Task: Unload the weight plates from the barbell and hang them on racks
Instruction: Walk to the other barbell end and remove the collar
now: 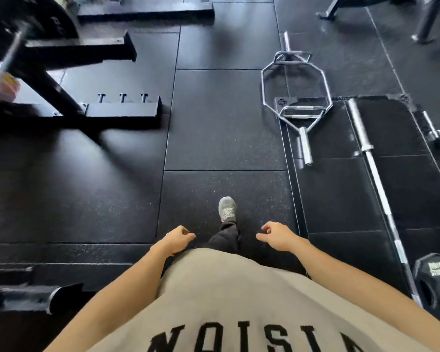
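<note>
Both hands hold nothing: the left hand (pixel 177 239) and right hand (pixel 277 236) hang with fingers loosely curled. The barbell (pixel 374 171) lies on the floor, right of the shoe (pixel 227 209). A weight plate (pixel 436 284) sits at its near end. I think that plate comes off next, by bending down and gripping it with both hands.

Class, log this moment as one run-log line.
left hand: empty | right hand: empty | barbell: on floor, right | weight plate: at its near end | phase: walking

Head-worn view, steeply down, floorward.
</note>
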